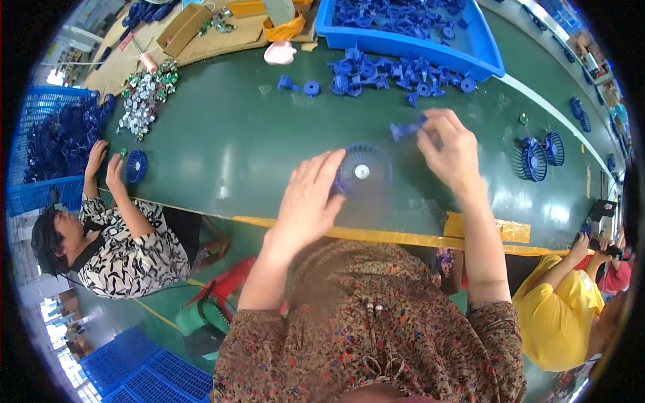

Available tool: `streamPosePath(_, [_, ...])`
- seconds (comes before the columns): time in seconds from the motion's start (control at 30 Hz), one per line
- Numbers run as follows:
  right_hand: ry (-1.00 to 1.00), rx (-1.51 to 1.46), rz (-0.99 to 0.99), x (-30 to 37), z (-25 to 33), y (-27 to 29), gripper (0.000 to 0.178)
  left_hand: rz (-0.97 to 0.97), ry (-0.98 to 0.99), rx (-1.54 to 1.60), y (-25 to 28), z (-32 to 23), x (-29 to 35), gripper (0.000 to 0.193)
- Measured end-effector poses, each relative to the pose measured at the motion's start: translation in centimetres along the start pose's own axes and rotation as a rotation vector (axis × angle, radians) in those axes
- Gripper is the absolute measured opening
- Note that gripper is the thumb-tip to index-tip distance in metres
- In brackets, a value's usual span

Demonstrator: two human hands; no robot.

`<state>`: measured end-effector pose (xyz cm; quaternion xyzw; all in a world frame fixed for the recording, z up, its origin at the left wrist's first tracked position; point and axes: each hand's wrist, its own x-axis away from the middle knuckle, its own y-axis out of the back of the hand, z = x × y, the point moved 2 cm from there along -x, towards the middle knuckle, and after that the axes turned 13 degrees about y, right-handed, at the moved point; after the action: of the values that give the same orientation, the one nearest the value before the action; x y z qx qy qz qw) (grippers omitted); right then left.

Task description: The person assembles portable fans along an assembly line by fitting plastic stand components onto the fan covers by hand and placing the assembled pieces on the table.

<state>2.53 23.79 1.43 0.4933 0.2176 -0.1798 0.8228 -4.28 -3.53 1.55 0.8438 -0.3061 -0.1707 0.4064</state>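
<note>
My left hand (310, 195) grips the left side of a round blue fan cage (363, 153) near the front edge of the table. A silver disc (361, 172) sits in the middle of that cage, whose outline is smeared by motion. To the right and a little farther off, my right hand (449, 146) pinches a small blue plastic bracket (404, 129) above the green tabletop. Beyond it lies a loose pile of similar blue brackets (376, 72), with a single bracket (289, 83) and a blue round piece (311, 88) apart at its left.
A blue tray (494, 59) of brackets stands at the back. Farther right are blue fan cages (535, 161). At the left, a person in a patterned shirt (134, 245) works beside small motors (141, 101) and a blue basket (40, 101). Another in yellow (557, 316) sits right.
</note>
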Motion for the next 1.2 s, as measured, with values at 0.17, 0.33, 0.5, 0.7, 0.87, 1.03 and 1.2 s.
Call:
streamPosePath(0.17, [-0.196,0.101,0.129,4.6,1.3,1.6,0.027,-0.065,0.089,-0.045,0.9,0.4,0.2,0.065])
streamPosePath(0.33, [-0.120,0.109,0.038,6.6,1.2,1.1,0.026,-0.162,0.162,-0.103,0.6,0.8,0.2,0.036])
streamPosePath(0.5, [-0.230,0.063,0.052,6.9,0.9,1.4,0.026,-0.243,0.116,-0.108,0.6,0.3,0.2,0.018])
streamPosePath(0.7, [-0.280,0.043,0.049,7.0,1.1,1.7,0.026,-0.222,0.106,-0.052,0.2,1.1,0.3,0.012])
streamPosePath(0.87, [-0.179,0.168,0.003,8.1,1.4,1.0,0.018,-0.198,0.149,0.051,-0.4,1.7,0.3,0.011])
streamPosePath(1.03, [-0.061,0.279,0.110,8.1,3.4,1.1,0.026,-0.198,0.169,0.086,-0.4,1.7,0.4,0.012])
streamPosePath(1.2, [0.000,0.354,0.276,8.1,5.5,1.7,0.042,-0.183,0.201,0.111,-0.4,1.6,0.7,0.010])
